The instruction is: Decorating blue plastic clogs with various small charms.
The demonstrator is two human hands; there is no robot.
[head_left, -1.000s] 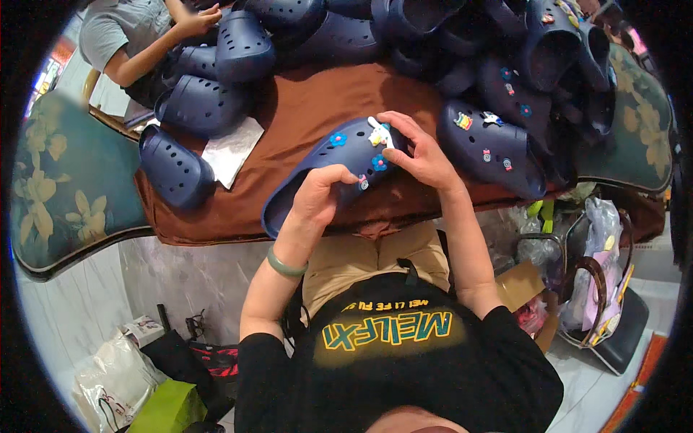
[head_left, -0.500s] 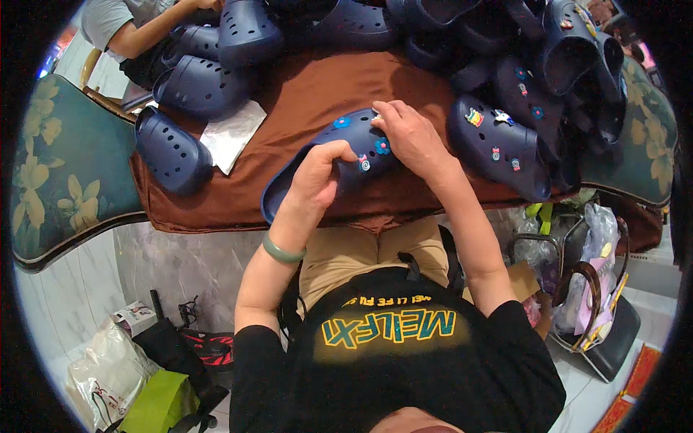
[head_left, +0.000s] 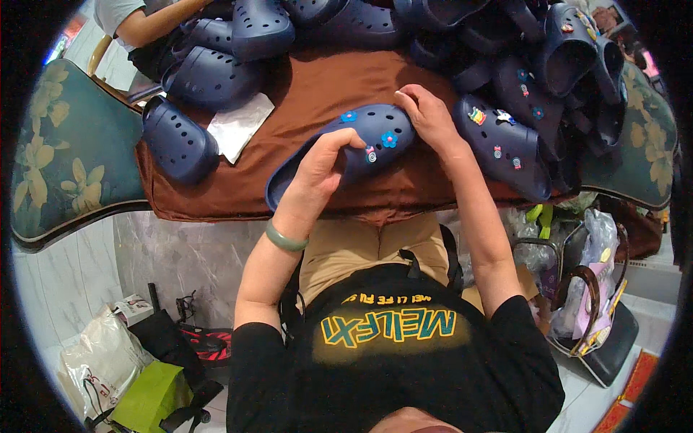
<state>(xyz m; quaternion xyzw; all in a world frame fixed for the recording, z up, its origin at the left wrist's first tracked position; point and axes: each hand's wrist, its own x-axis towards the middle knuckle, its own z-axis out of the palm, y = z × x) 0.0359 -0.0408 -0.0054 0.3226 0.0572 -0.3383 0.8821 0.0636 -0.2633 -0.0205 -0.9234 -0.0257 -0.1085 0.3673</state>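
Navy clog point(head_left: 346, 148), foam, perforated, three small charms on the toe, lying tilted on the brown-clothed counter point(head_left: 317, 86) at its near edge, left hand point(head_left: 326, 162) in closed grip over its middle, right hand point(head_left: 426, 115) fingers pressing its toe, beside a charm-studded clog point(head_left: 502, 148).

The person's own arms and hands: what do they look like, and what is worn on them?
Both forearms are bare. The sleeves are short and black, ending above the elbows. The left hand has a smooth pale green bangle around its wrist. The right hand shows no bangle, watch or glove. No rings can be made out.
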